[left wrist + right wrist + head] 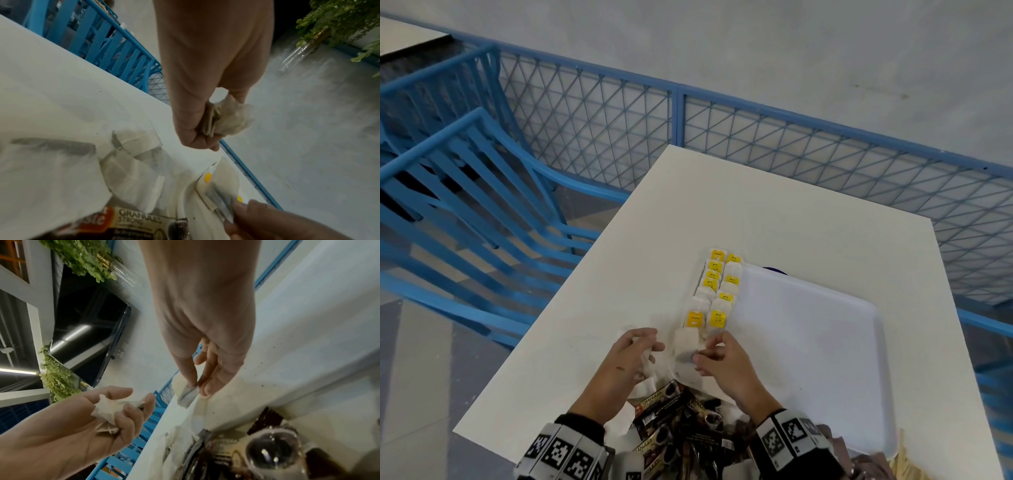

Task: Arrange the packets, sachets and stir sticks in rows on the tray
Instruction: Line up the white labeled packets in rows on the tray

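Observation:
Tea bags with yellow tags lie in two rows along the left edge of the white tray. At the near end of those rows my right hand pinches a white tea bag between thumb and fingers, as the right wrist view shows on the tea bag. My left hand is just to its left, above the table, curled round a crumpled bunch of white tea bags. Dark coffee sachets are piled between my wrists.
The white table carries loose white tea bags near the pile. Tan strips lie at the tray's near right corner. Blue chairs stand left of the table, and a blue mesh railing runs behind it.

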Tool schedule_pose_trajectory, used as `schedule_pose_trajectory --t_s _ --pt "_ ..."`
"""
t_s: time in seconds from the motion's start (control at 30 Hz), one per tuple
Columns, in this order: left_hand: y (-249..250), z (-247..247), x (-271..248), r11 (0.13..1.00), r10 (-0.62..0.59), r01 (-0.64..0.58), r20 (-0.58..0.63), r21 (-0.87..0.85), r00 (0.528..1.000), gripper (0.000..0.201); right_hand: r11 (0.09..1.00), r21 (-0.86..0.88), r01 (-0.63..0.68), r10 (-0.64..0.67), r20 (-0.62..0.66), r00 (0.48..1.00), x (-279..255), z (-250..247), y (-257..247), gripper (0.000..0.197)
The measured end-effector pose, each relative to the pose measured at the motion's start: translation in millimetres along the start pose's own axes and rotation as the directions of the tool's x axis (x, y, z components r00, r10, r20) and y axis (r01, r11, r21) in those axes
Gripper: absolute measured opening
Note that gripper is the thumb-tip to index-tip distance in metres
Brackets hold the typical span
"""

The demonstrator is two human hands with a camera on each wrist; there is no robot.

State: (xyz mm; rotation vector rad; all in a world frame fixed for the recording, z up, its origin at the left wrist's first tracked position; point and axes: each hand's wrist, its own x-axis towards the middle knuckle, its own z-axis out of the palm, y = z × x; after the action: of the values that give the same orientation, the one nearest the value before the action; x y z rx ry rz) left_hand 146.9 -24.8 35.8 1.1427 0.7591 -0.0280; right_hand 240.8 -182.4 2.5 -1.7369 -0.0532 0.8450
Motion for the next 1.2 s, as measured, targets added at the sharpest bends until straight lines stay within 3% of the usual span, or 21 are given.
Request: schedule_pose_trajectory --t_s 0.2,0.53,0.67,0.73,0.87,0.97,1.2 --pt "-1 -5 1 0.998 -0.006 0.007 0.018 -0.063 1.000 0.023 0.997 -0.083 0.005 -0.017 -0.152 0.988 14 1 5 0.027" --pt "1 -3 -3 0.999 0.027 -0.026 0.071 -0.027 0.997 0.023 0.983 -0.181 0.019 -0.061 -0.231 0.971 27 10 5 0.031" --pt "3 2 -3 0.999 0.030 -0.026 0.077 -0.044 0.997 0.026 0.959 -0.272 0.078 -0.146 -0.241 0.959 24 10 4 0.026" --pt "3 4 -2 0.998 0.025 -0.020 0.085 -0.053 0.996 0.027 0.944 -0.310 0.115 -0.181 -0.195 0.964 17 11 -2 0.021" --pt "3 9 -4 1.000 0.008 -0.007 0.131 -0.005 0.991 0.023 0.951 -0.225 0.212 -0.203 0.062 0.977 -3 14 -16 0.020" --pt "3 12 -5 1.000 -0.008 0.004 0.145 0.025 0.989 0.014 0.963 -0.162 0.213 -0.178 0.207 0.962 -11 13 -19 0.022" --pt "5 20 -5 0.997 -0.052 0.037 0.222 0.072 0.974 0.022 0.969 -0.143 0.203 -0.166 0.237 0.957 -17 7 -16 0.017"
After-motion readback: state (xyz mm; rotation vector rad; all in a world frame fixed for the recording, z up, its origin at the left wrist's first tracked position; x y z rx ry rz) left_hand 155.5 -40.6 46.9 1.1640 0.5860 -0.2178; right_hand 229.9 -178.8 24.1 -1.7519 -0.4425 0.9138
